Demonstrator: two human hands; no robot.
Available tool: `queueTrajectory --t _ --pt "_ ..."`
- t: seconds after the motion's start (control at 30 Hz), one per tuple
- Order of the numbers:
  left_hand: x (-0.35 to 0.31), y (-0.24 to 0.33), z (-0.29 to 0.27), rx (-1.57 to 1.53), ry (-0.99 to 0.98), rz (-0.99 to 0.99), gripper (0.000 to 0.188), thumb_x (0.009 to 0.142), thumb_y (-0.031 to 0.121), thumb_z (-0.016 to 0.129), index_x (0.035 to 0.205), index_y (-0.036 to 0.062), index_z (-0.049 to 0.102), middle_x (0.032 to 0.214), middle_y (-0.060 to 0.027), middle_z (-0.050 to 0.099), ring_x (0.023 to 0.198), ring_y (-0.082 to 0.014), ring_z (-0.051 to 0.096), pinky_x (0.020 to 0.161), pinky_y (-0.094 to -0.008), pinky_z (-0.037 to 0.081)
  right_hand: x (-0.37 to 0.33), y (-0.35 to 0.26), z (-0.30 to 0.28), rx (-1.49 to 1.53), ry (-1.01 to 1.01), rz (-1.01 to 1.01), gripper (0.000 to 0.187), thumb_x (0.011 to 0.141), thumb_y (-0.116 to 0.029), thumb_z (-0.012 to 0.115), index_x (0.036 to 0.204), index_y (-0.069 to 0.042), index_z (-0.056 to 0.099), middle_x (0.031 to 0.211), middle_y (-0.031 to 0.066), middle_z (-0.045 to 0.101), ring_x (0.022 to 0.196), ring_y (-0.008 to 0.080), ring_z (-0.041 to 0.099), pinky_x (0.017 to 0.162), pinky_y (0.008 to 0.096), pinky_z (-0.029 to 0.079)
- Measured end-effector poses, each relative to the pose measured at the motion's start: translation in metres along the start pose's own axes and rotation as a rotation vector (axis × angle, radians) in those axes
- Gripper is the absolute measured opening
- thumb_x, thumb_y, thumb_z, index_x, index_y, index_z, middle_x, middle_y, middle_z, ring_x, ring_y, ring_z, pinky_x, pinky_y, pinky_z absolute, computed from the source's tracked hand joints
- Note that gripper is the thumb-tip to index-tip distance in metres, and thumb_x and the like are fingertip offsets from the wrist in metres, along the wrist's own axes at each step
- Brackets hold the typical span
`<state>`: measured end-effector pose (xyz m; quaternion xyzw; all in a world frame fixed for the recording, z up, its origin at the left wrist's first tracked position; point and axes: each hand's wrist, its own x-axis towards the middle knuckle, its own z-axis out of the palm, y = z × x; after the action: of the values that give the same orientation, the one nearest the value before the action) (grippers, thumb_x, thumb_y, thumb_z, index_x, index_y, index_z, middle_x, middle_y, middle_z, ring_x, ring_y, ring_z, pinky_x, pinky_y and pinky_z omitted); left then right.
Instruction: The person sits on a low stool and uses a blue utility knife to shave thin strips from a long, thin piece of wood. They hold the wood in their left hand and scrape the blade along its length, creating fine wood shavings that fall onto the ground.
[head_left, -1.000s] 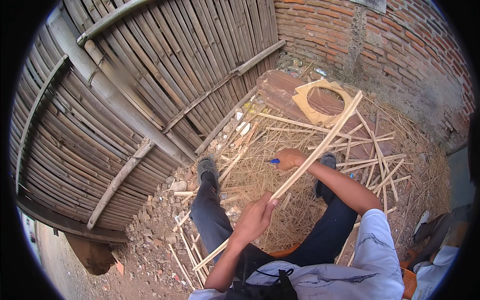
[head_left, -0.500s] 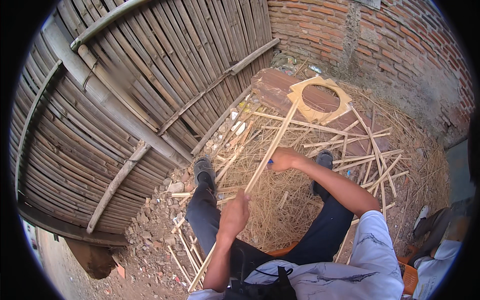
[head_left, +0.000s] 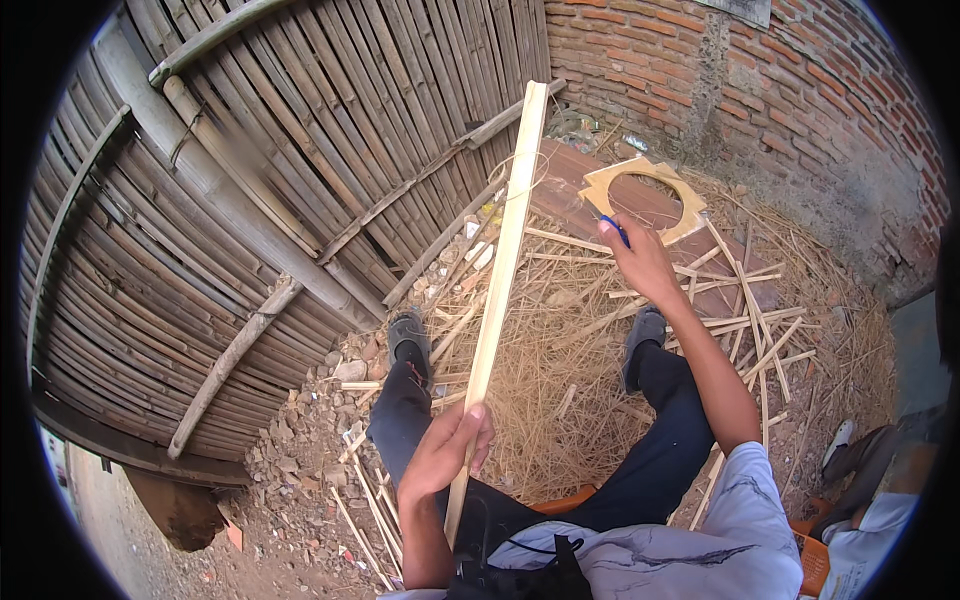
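My left hand (head_left: 447, 440) is closed around the lower part of a long, pale bamboo strip (head_left: 505, 250). The strip rises tilted between my knees, its top end up near the fence. A thin curl of fibre loops about its upper part. Out to the right, apart from the strip, my right hand (head_left: 647, 262) is closed on a small blue-handled knife (head_left: 614, 231). Its thin tip points up and left, and most of the handle is hidden by the fingers.
Bamboo shavings (head_left: 545, 340) cover the ground between my feet. Loose strips (head_left: 755, 310) lie to the right. A cardboard piece with a round hole (head_left: 690, 222) rests on a brown board (head_left: 560, 165). A bamboo fence, a brick wall and a seated person's legs (head_left: 865, 465) stand around.
My right hand has moved up and right with the knife, away from the strip. The strip has turned more upright, its wide pale face showing, and my left hand has shifted slightly lower left.
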<state>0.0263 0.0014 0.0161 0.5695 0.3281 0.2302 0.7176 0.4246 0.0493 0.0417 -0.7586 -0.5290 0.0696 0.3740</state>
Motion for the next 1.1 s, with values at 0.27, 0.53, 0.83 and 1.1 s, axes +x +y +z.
queueTrajectory --t 0.27,0.53,0.83,1.1 --pt "0.004 0.007 0.02 0.27 0.283 -0.003 0.032 0.104 0.03 0.078 0.094 0.0038 0.064 0.068 0.0048 0.055 0.064 -0.0058 0.051 0.057 -0.0276 0.041 -0.074 -0.063 -0.005 0.23 -0.081 -0.419 0.041 0.112 -0.043 0.06 0.113 -0.003 0.068 0.082 0.0166 0.071 0.071 0.0354 0.07 0.064 0.0427 0.052" --pt "0.018 -0.001 0.029 0.371 0.334 0.18 0.035 0.104 0.033 0.079 0.101 0.0009 0.067 0.07 0.005 0.058 0.06 -0.0037 0.052 0.051 -0.0247 0.041 -0.123 -0.073 0.04 0.121 -0.176 -0.773 0.026 0.104 -0.033 0.072 0.108 -0.008 0.069 0.081 0.0092 0.074 0.062 0.0297 0.073 0.052 0.0403 0.055" --pt "0.024 0.02 0.048 0.48 0.446 0.211 0.037 0.102 0.033 0.081 0.111 -0.0031 0.074 0.071 -0.0081 0.063 0.065 -0.0142 0.052 0.061 -0.0367 0.049 -0.134 -0.079 0.049 0.116 -0.163 -0.789 0.024 0.1 -0.03 0.075 0.108 -0.009 0.068 0.081 0.0077 0.073 0.062 0.0283 0.073 0.051 0.0396 0.056" --pt "0.024 0.022 0.052 0.553 0.512 0.201 0.043 0.111 0.037 0.069 0.096 -0.0034 0.069 0.064 -0.0043 0.054 0.06 -0.0108 0.047 0.055 -0.0339 0.043 -0.13 -0.081 0.047 0.078 -0.113 -0.781 0.023 0.102 -0.032 0.073 0.107 -0.009 0.068 0.08 0.0088 0.073 0.059 0.0281 0.073 0.049 0.0399 0.056"
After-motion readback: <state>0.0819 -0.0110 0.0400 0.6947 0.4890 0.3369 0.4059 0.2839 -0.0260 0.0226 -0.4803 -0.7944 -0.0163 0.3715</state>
